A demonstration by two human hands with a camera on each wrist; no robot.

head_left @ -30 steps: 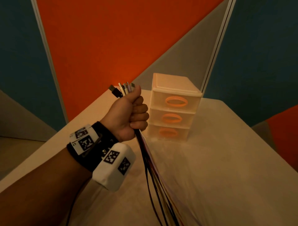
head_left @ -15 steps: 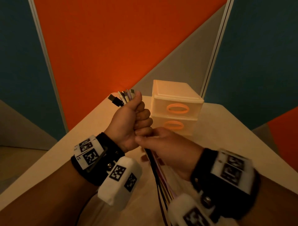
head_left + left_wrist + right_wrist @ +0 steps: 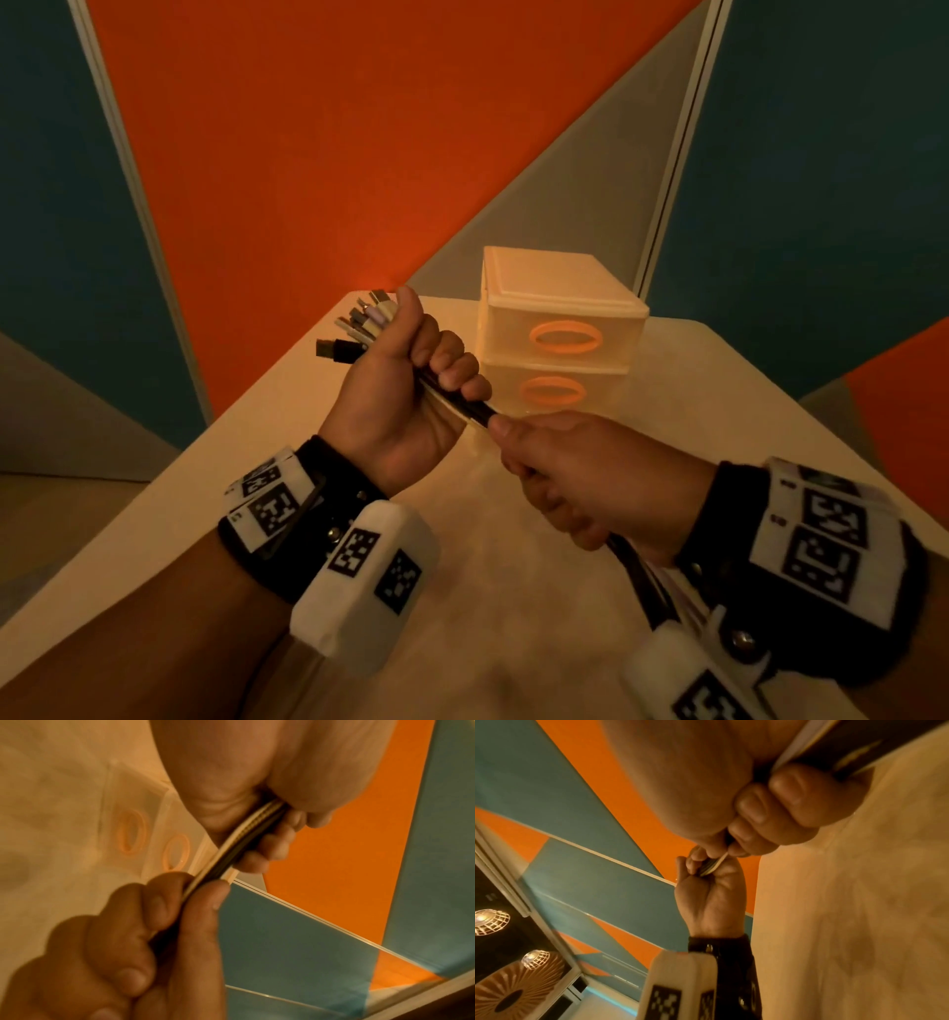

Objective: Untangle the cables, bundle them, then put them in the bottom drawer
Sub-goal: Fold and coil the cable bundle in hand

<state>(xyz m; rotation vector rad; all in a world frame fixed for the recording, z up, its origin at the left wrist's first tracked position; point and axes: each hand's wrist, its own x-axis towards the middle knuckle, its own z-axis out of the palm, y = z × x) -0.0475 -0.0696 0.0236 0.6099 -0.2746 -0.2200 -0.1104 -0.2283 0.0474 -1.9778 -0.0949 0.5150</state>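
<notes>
Comparing with the frame of one second before, we saw that the right hand, then out of view, had come in and closed around the cables just below the left hand. The left fist had also tipped, so the plugs pointed up and to the left, and the bundle ran slanted between the two fists instead of hanging straight down.

We counted two hands, both clamped on the same bundle. The left one gripped it near the plug ends, with the thumb raised along the plugs. The right one wrapped it lower, and the loose part went out under the right wrist. The exact number of cables we could not tell; several plugs stuck out, one of them black.

The drawer unit stood on the table behind the hands. Two orange handles were visible on it, and the right hand covered its lowest part.
</notes>
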